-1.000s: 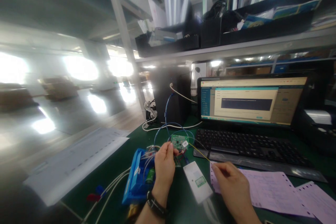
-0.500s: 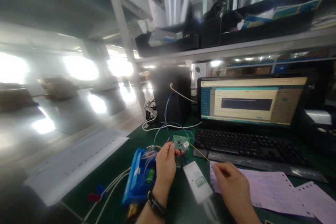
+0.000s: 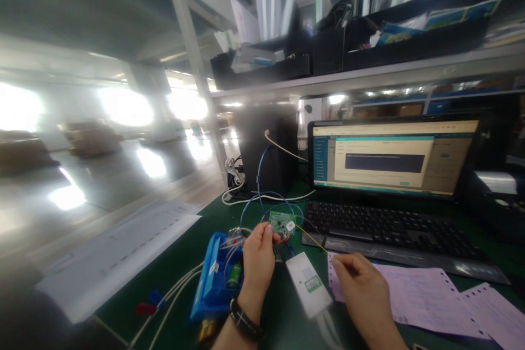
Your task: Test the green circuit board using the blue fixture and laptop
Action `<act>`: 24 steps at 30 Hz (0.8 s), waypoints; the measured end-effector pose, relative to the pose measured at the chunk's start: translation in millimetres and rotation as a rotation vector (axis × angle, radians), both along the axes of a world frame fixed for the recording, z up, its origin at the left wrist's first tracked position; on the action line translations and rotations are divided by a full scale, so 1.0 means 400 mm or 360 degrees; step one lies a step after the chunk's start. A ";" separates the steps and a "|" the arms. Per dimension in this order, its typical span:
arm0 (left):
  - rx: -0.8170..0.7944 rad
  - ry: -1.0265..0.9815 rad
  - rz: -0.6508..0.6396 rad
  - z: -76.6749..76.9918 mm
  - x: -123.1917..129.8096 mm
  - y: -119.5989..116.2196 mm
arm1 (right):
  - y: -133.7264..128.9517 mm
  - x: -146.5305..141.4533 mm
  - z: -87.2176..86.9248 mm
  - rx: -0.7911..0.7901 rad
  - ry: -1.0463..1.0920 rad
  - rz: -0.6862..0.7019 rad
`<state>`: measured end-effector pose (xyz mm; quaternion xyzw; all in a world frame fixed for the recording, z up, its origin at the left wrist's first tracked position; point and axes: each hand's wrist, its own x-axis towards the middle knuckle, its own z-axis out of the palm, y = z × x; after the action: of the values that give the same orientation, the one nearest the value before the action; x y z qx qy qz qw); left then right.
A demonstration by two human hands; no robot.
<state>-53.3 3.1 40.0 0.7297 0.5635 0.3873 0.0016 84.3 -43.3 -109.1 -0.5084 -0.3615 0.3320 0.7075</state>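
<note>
My left hand (image 3: pixel 259 249) is closed on the left edge of a green circuit board (image 3: pixel 281 222), which has a small white label on it. A thin yellow wire (image 3: pixel 312 238) runs from the board down to my right hand (image 3: pixel 361 284), whose thumb and forefinger pinch its end. Just left of my left wrist lies a blue housing (image 3: pixel 211 279) with wires and a green cylinder (image 3: pixel 235 275) inside. Between my hands a white box (image 3: pixel 308 284) with cables rests on the green table.
A black keyboard (image 3: pixel 389 232) lies before a lit monitor (image 3: pixel 385 158). Behind the board stands a black computer case (image 3: pixel 266 158) with a blue cable. Pink sheets (image 3: pixel 426 295) lie at right, white papers (image 3: pixel 123 251) at left. A shelf (image 3: pixel 369 72) crosses above.
</note>
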 end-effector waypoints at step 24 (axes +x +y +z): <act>0.0049 -0.0032 -0.0039 0.001 -0.004 -0.003 | 0.051 0.005 -0.033 -0.0208 -0.0049 0.0123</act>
<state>-54.7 1.9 40.3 0.7326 0.5484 0.4033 0.0006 86.3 -22.9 -122.4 -0.5442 -0.3691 0.3740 0.6540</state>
